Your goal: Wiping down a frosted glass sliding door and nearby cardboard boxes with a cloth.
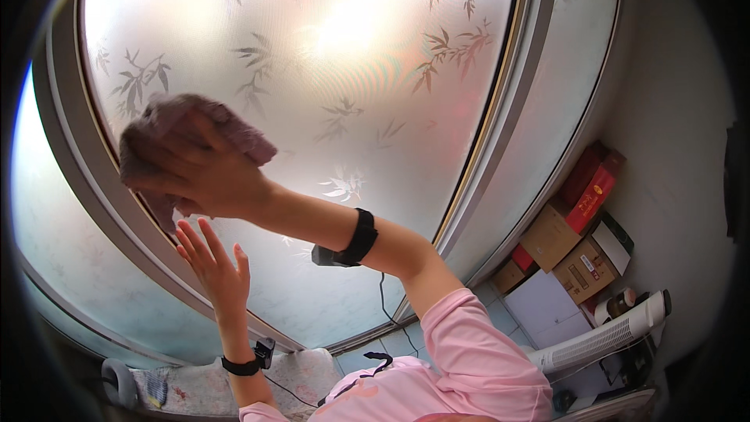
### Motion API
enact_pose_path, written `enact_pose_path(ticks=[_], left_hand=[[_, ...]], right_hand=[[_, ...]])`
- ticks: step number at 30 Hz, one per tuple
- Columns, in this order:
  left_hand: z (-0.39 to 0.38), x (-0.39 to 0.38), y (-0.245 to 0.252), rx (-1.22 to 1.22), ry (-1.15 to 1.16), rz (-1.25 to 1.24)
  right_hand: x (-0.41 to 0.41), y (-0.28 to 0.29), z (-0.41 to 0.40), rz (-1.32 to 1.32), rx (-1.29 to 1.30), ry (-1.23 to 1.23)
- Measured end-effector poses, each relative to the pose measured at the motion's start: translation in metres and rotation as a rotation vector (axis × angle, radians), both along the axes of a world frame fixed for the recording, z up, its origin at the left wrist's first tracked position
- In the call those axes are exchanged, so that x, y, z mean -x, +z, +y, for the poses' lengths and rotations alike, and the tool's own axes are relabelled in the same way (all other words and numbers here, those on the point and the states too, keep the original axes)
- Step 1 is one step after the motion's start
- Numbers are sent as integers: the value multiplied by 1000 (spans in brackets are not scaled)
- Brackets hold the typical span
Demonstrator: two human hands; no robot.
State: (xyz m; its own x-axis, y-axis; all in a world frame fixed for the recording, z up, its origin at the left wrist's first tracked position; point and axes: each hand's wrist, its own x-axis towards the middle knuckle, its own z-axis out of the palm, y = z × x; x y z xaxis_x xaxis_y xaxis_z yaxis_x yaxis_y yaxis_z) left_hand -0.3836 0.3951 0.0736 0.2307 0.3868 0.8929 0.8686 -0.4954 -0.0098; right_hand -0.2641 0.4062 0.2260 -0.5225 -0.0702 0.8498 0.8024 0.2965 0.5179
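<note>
My right hand (202,173) presses a mauve plush cloth (240,129) against a large frosted glass panel (363,146) with a bamboo-leaf pattern. The cloth lies at the panel's left side, partly over the grey metal frame (123,187) there. Folds of it stick out above and below my fingers, and the hand is slightly blurred. Lower down, my left hand (214,266) is raised with fingers spread and holds nothing. Its fingertips are close to the frame, just under the cloth's hanging corner; whether they touch cannot be made out.
Cardboard boxes (551,234) and a red box (595,196) are stacked at the right over a white cabinet (548,305). A white tower fan (606,334) stands nearby. A patterned cover (199,387) lies at the lower left. Thin cables (384,299) run from black wrist and arm straps (360,237).
</note>
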Motion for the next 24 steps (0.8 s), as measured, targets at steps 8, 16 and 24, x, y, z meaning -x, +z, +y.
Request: enact_pose_path(ticks=[8,16,24], left_hand=[[1,3,-2,-9,-61,4],[7,-3,-7,-53,-62,-6],[2,2,-3,-10,-49,-33]], right_hand=[[-133,9,-45,147,82,-261],[-266,-10,-97,572,56,-651],[-183,-45,-53,600,-72,-424]])
